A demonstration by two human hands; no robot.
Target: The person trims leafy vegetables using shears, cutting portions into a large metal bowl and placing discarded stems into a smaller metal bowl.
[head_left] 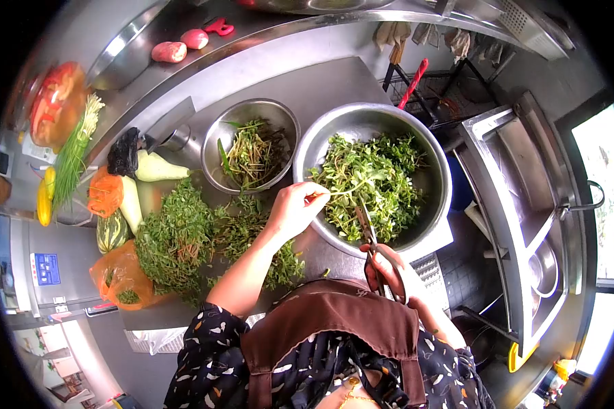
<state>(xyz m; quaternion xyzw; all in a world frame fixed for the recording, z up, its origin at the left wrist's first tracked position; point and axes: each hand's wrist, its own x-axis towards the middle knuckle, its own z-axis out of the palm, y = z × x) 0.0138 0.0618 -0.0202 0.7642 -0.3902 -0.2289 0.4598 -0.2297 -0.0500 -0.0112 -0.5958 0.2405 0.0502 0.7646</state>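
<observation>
Between the fingertips of my left hand (pixel 295 208) is a leafy green sprig (pixel 353 185), held over the left side of a large steel bowl (pixel 307 146). My right hand (pixel 392 268) grips the handles of scissors (pixel 366 228), whose blades point up into that bowl, close to the sprig. Cut leafy greens (pixel 389 170) fill much of the bowl. To its left, a smaller steel bowl (pixel 215 162) holds trimmed stems (pixel 252 155). A large heap of uncut greens (pixel 174 235) lies on the counter left of my forearm, with more under it.
Pale gourds (pixel 158 167), a striped squash (pixel 111 232) and an orange plastic bag (pixel 121 279) crowd the counter's left side. Above them a shelf holds spring onions (pixel 78 160) and reddish tubers (pixel 169 52). A cleaver (pixel 172 123) lies behind the small bowl. At right stands a steel sink (pixel 505 177).
</observation>
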